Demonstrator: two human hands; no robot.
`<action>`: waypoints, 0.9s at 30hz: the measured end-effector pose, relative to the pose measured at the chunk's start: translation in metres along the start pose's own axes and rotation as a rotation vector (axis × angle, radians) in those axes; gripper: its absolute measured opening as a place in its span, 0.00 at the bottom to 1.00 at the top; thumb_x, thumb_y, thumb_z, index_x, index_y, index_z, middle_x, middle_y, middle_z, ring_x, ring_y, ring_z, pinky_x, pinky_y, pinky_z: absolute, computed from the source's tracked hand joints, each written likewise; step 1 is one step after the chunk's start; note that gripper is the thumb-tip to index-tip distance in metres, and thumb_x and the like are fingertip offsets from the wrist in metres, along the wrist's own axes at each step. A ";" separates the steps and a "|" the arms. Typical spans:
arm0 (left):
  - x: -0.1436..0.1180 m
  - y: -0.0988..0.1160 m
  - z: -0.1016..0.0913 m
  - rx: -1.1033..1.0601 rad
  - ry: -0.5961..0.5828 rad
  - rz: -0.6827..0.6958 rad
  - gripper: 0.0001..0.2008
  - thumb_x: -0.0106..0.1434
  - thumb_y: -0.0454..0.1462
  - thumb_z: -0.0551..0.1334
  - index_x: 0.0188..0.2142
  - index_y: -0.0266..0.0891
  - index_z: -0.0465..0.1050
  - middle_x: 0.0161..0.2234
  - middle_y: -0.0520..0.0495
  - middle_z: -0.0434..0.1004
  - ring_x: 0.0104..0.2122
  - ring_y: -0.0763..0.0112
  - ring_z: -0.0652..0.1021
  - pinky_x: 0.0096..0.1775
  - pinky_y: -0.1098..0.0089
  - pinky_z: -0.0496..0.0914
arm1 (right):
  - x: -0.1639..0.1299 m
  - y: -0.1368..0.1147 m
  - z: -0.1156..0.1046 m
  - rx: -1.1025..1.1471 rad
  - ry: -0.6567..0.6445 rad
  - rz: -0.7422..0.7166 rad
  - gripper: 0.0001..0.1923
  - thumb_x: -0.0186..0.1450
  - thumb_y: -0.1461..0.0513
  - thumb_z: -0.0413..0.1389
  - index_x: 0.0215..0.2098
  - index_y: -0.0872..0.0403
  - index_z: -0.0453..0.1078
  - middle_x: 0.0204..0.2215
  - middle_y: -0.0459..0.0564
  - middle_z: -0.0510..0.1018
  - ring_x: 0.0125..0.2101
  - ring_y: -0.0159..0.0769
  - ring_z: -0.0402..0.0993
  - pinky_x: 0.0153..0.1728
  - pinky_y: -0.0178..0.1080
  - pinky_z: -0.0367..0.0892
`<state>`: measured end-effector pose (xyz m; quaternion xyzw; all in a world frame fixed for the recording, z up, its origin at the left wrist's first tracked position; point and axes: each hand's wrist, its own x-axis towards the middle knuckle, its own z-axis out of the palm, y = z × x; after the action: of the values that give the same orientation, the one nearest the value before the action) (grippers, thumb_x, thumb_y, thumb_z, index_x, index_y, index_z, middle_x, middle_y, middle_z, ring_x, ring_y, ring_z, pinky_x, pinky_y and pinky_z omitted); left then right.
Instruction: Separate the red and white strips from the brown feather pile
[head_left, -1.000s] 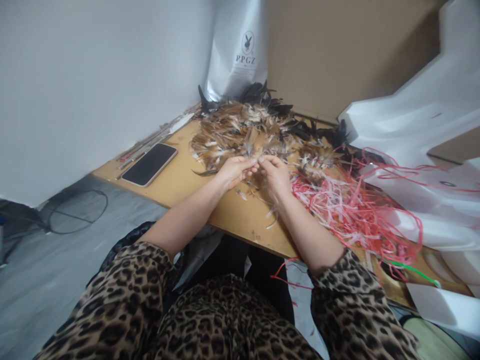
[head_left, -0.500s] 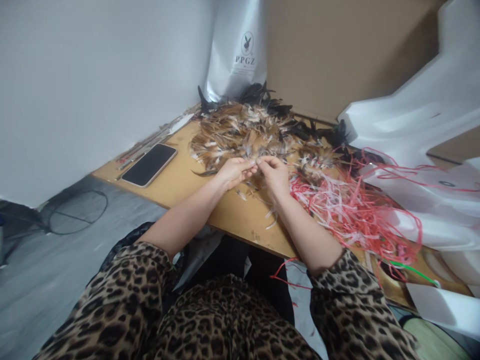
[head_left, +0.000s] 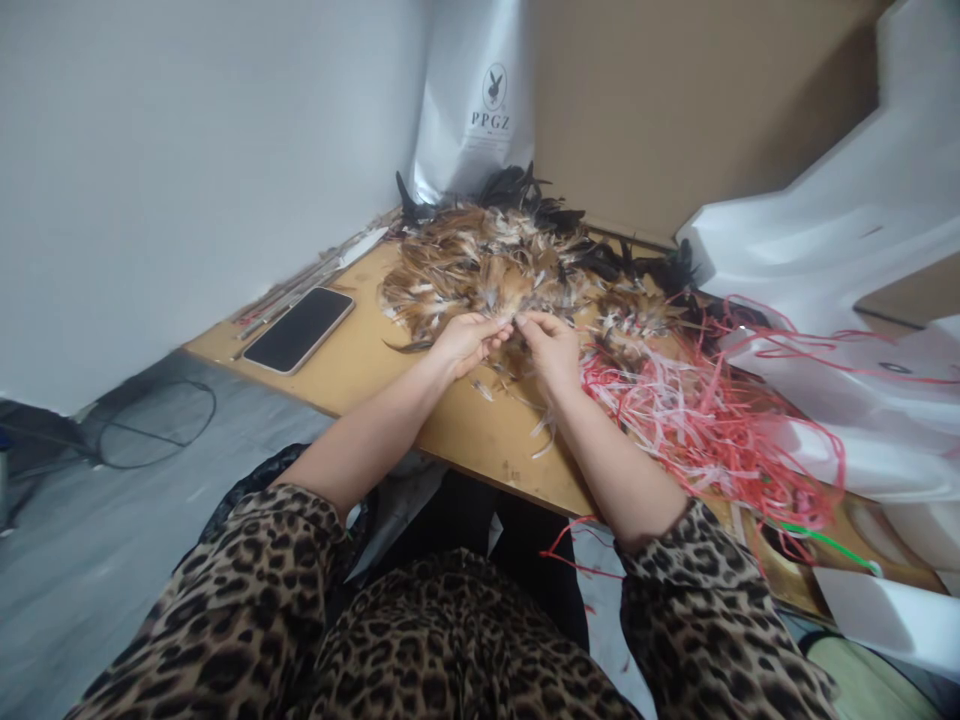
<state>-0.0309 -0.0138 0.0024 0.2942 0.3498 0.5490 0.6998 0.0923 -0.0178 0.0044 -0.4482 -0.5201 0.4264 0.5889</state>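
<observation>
My left hand (head_left: 474, 338) is closed, its thumb and forefinger pinching a small tuft of tan feathers (head_left: 504, 285) by the base. Close beside it, slightly to the right, my right hand (head_left: 549, 345) is closed in a pinch near the tuft's lower end. What lies between the right fingertips is too small to make out. Behind both hands spreads a pile of brown and cream feathers (head_left: 442, 250), with black feathers (head_left: 517, 190) along its back edge. A few loose feather bits lie on the wooden table (head_left: 472, 430) below my wrists.
A phone (head_left: 300, 330) lies at the table's left. Tangled red and white strips (head_left: 705, 420) cover the right side, close to my right forearm. A silver bag (head_left: 480, 110) stands behind the feathers. White sheeting (head_left: 810, 230) hangs at the right. A black cable (head_left: 161, 430) loops on the floor.
My right hand has shifted very slightly to the right, its fingertips a little farther from the left ones. The tan tuft shows more clearly above the fingers. My left hand stays almost in place.
</observation>
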 end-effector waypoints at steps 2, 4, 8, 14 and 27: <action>0.001 0.001 0.000 -0.012 0.023 0.010 0.07 0.58 0.25 0.58 0.24 0.26 0.71 0.19 0.48 0.72 0.18 0.85 0.71 0.22 0.84 0.63 | 0.001 0.001 -0.001 -0.042 -0.005 -0.027 0.09 0.51 0.57 0.59 0.26 0.54 0.72 0.25 0.45 0.75 0.28 0.29 0.68 0.33 0.34 0.64; 0.001 0.001 -0.001 -0.015 0.027 0.024 0.07 0.58 0.25 0.58 0.24 0.26 0.71 0.19 0.48 0.73 0.18 0.85 0.71 0.21 0.84 0.63 | 0.003 0.004 -0.002 -0.085 -0.019 -0.052 0.10 0.52 0.56 0.59 0.26 0.55 0.72 0.25 0.45 0.75 0.28 0.29 0.68 0.33 0.34 0.64; 0.002 -0.001 -0.002 0.011 -0.006 0.037 0.04 0.57 0.27 0.60 0.27 0.26 0.72 0.20 0.47 0.73 0.20 0.83 0.73 0.21 0.83 0.63 | 0.006 0.008 -0.004 -0.138 -0.072 -0.066 0.12 0.51 0.55 0.59 0.27 0.56 0.71 0.25 0.46 0.75 0.27 0.30 0.68 0.32 0.34 0.64; 0.000 -0.002 -0.002 0.022 -0.038 0.026 0.02 0.56 0.28 0.62 0.28 0.27 0.72 0.22 0.46 0.75 0.22 0.81 0.75 0.24 0.82 0.66 | 0.008 0.006 -0.005 -0.053 -0.067 0.029 0.14 0.46 0.56 0.63 0.24 0.55 0.67 0.20 0.42 0.72 0.21 0.26 0.65 0.26 0.32 0.63; 0.000 -0.003 -0.001 0.062 -0.038 0.052 0.02 0.56 0.28 0.62 0.28 0.26 0.72 0.21 0.47 0.74 0.21 0.83 0.73 0.25 0.82 0.66 | 0.011 -0.010 -0.015 0.026 -0.244 0.246 0.17 0.44 0.55 0.65 0.28 0.56 0.71 0.23 0.45 0.76 0.23 0.27 0.70 0.24 0.30 0.61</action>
<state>-0.0304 -0.0140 -0.0006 0.3350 0.3455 0.5501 0.6825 0.1087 -0.0109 0.0159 -0.4458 -0.5232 0.5532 0.4706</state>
